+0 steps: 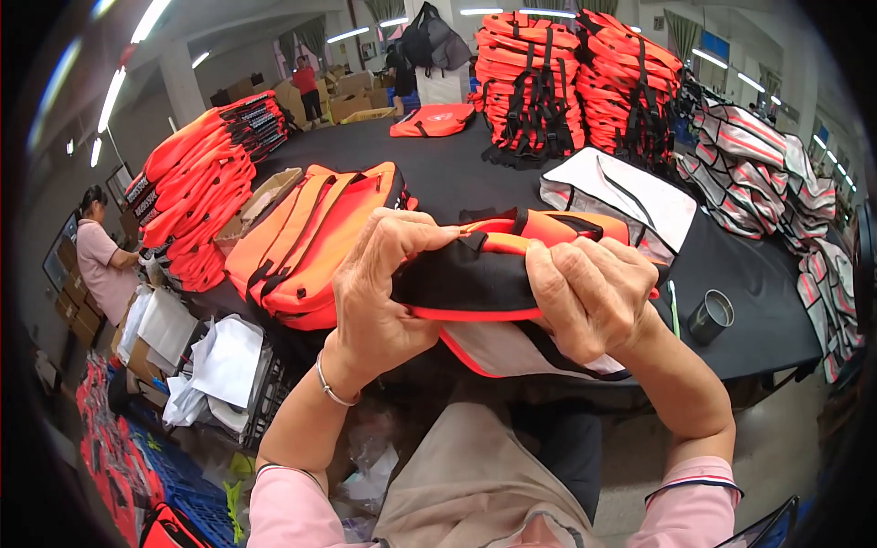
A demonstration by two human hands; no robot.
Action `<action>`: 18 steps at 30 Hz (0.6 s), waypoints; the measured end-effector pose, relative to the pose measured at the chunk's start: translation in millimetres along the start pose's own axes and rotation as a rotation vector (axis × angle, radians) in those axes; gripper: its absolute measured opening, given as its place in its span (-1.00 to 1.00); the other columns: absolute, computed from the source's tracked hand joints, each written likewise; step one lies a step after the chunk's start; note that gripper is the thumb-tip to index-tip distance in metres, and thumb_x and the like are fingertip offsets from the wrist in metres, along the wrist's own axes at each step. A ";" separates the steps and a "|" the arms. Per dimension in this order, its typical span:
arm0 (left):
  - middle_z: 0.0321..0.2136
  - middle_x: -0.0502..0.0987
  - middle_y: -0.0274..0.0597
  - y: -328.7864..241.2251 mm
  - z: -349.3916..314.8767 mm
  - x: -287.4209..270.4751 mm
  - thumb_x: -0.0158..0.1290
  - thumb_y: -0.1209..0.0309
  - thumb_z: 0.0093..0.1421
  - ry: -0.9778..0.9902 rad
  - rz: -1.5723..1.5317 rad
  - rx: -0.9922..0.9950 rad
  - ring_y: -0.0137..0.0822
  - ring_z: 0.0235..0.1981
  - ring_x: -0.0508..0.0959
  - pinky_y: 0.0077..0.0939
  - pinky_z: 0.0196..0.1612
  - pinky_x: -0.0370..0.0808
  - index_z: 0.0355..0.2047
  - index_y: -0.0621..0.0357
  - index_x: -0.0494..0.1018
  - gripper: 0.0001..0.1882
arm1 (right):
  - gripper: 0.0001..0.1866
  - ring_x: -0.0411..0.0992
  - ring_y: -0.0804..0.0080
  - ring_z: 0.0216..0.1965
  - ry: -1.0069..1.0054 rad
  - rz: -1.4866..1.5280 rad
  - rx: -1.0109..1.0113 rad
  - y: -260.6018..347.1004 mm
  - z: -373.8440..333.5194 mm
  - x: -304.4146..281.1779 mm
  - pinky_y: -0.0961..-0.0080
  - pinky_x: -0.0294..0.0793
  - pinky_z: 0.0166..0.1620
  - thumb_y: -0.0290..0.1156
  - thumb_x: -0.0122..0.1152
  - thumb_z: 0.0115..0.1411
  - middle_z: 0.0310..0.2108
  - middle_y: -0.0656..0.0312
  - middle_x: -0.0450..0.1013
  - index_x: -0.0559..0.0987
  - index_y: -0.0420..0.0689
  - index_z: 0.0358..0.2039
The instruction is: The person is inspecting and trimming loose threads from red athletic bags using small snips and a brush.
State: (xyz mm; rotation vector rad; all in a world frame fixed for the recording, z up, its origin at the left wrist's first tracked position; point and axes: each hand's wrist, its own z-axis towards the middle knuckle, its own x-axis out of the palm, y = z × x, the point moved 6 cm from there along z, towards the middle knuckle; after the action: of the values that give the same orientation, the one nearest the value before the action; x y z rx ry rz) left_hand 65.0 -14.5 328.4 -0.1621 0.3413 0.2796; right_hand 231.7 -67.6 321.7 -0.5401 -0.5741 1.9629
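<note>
Between my two hands is an orange and black backpack (470, 281), raised over the table's near edge with its black end panel turned toward me. My left hand (384, 283) pinches that panel's left end, thumb below and fingers on top. At the other end my right hand (589, 292) is closed over the edge, its fingers curled. Under the held backpack lies a white and grey fabric piece with orange trim (507, 347). Beside my left hand an orange backpack (311, 242) lies on the table, straps up.
Tall stacks of orange backpacks (530, 82) stand at the back of the black table (365, 142). Another orange pile (196, 196) is at the left, white bags (758, 173) at the right. A dark metal cup (711, 317) and toothbrush (673, 306) lie near my right hand.
</note>
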 end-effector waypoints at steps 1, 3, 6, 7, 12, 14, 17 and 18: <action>-0.33 0.52 -0.13 4.0 0.8 1.8 0.27 0.64 -0.24 -0.022 -0.022 -0.016 -0.19 -0.27 0.56 -0.45 -0.26 0.52 -0.21 0.19 0.50 -0.52 | -0.65 0.37 0.50 -0.68 -0.003 -0.004 -0.003 -2.3 1.9 2.9 0.59 0.16 -0.68 -0.46 0.16 -0.24 -0.59 0.21 0.37 0.58 -0.39 -0.38; -0.34 0.51 -0.11 12.9 -0.6 4.3 0.27 0.63 -0.19 -0.062 -0.091 -0.069 -0.18 -0.26 0.56 -0.46 -0.26 0.52 -0.21 0.22 0.49 -0.56 | -0.76 0.38 0.54 -0.63 -0.017 -0.045 0.020 -6.3 9.5 8.3 0.62 0.23 -0.60 -0.46 0.18 -0.20 -0.59 0.26 0.36 0.57 -0.29 -0.45; -0.34 0.52 -0.09 7.8 1.0 1.0 0.28 0.61 -0.17 -0.086 -0.032 -0.033 -0.16 -0.27 0.57 -0.41 -0.24 0.53 -0.20 0.23 0.49 -0.56 | -0.84 0.37 0.59 -0.60 -0.047 -0.089 0.023 -8.2 15.4 9.8 0.63 0.28 -0.56 -0.46 0.20 -0.16 -0.56 0.30 0.38 0.55 -0.21 -0.50; -0.34 0.52 -0.09 6.2 1.7 1.1 0.28 0.61 -0.17 -0.090 -0.030 -0.028 -0.16 -0.27 0.57 -0.41 -0.24 0.53 -0.20 0.23 0.49 -0.56 | -0.86 0.35 0.59 -0.61 -0.027 -0.088 0.041 -7.8 14.7 10.0 0.62 0.27 -0.56 -0.46 0.20 -0.17 -0.56 0.32 0.38 0.54 -0.18 -0.52; -0.32 0.54 -0.11 -7.8 -3.0 -5.9 0.25 0.62 -0.07 -0.230 0.195 0.151 -0.09 -0.26 0.57 -0.28 -0.19 0.56 -0.20 0.21 0.55 -0.65 | -0.91 0.34 0.61 -0.63 -0.002 -0.090 0.097 -7.5 19.0 11.6 0.62 0.25 -0.58 -0.47 0.20 -0.18 -0.57 0.38 0.37 0.50 -0.11 -0.57; -0.33 0.54 -0.13 -22.6 -11.6 -12.3 0.28 0.66 -0.04 -0.334 0.429 0.321 -0.20 -0.34 0.58 -0.39 -0.31 0.58 -0.30 0.16 0.61 -0.74 | -0.90 0.33 0.61 -0.64 0.018 -0.113 0.130 -9.4 24.6 11.2 0.61 0.20 -0.62 -0.48 0.21 -0.20 -0.59 0.39 0.34 0.46 -0.08 -0.60; -0.43 0.52 -0.22 -28.9 -14.0 -2.1 0.30 0.71 -0.11 -0.371 0.344 0.280 -0.28 -0.44 0.57 -0.49 -0.48 0.53 -0.35 0.16 0.63 -0.71 | -0.87 0.30 0.61 -0.68 -0.088 -0.102 0.164 -15.5 20.6 10.9 0.60 0.15 -0.64 -0.52 0.22 -0.20 -0.63 0.38 0.30 0.42 -0.08 -0.63; -0.47 0.51 -0.26 -32.9 -15.0 2.2 0.30 0.72 -0.13 -0.329 0.356 0.269 -0.30 -0.47 0.57 -0.51 -0.52 0.51 -0.35 0.16 0.63 -0.70 | -0.86 0.30 0.60 -0.69 -0.096 -0.089 0.195 -17.7 18.0 11.0 0.60 0.14 -0.65 -0.54 0.22 -0.19 -0.64 0.38 0.28 0.42 -0.08 -0.63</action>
State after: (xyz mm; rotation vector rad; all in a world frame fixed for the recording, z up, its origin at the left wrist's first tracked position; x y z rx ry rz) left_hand 72.1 -48.2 317.3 0.2119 0.0753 0.5996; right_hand 228.6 -53.5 345.1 -0.2956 -0.4514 1.9420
